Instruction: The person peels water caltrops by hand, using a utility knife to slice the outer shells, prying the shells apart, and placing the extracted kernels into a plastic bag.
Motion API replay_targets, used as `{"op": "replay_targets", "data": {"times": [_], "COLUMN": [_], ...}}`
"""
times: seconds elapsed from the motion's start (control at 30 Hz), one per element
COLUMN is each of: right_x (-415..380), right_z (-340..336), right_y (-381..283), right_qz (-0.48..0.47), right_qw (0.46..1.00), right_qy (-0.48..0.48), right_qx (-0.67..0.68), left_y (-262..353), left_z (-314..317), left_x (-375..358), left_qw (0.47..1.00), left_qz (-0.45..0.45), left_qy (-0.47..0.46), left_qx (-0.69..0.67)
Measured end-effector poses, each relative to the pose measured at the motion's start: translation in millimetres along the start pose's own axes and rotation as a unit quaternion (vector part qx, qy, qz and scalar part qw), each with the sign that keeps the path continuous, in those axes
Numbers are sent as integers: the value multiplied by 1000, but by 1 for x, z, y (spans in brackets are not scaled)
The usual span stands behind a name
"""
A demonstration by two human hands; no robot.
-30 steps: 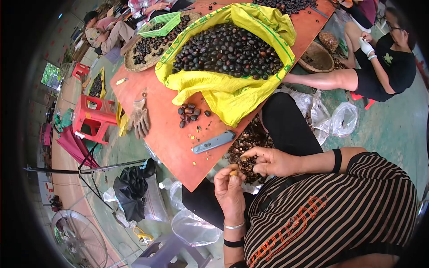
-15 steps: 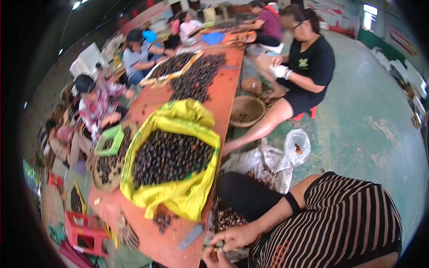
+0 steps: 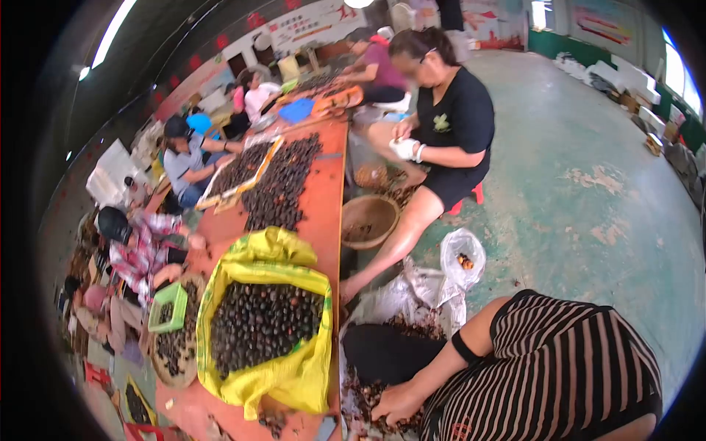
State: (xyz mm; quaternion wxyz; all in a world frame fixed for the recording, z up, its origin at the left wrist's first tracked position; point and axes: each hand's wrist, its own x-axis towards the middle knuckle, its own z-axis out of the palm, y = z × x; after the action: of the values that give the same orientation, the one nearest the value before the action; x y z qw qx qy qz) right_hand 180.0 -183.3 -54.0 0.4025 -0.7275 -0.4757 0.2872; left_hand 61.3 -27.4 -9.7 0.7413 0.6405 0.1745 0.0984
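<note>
My right hand (image 3: pixel 399 403) reaches down into a heap of brown shell pieces (image 3: pixel 365 399) beside the table. Its fingers are curled, and whatever they may hold is hidden. My left hand is out of view below the bottom edge. Close by, a grey flat blade (image 3: pixel 326 428) lies at the table's edge. Left of my hand, an open yellow sack (image 3: pixel 294 384) full of dark round nuts (image 3: pixel 261 323) stands on the orange-red table (image 3: pixel 327 191).
A co-worker in black (image 3: pixel 460 117) sits across the floor litter by a brown basin (image 3: pixel 371 220). A clear plastic bag (image 3: pixel 463 253) stands nearer. Dark nuts (image 3: pixel 276 195) spread along the table; a green basket (image 3: pixel 168 307) sits left. Several other people sit around the table.
The view has shifted, so the table and sack sit further left and lower. My hands, close together before, are apart; my right is in the shell heap and my left has left view.
</note>
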Motion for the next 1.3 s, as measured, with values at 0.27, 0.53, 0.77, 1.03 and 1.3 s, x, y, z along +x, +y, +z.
{"op": "replay_targets", "data": {"times": [0.27,0.53,0.77,1.03,1.3], "right_x": [-3,-2,4,11,9], "right_z": [-31,-28,-15,-9,-16], "right_y": [-59,-73,-64,-55,-79], "right_qz": [116,96,34,198,59], "right_qw": [913,896,939,829,909], "right_qy": [-19,-55,-15,-53,-47], "right_qx": [391,430,343,520,410], "left_y": [2,12,4,-6,0], "left_z": [4,4,-4,-4,-10], "left_x": [2,-2,-4,-12,-12], "left_qw": [998,993,996,989,991], "left_qz": [46,97,85,111,119], "left_qy": [25,21,25,0,60], "left_qx": [-36,-56,-23,95,-6]}}
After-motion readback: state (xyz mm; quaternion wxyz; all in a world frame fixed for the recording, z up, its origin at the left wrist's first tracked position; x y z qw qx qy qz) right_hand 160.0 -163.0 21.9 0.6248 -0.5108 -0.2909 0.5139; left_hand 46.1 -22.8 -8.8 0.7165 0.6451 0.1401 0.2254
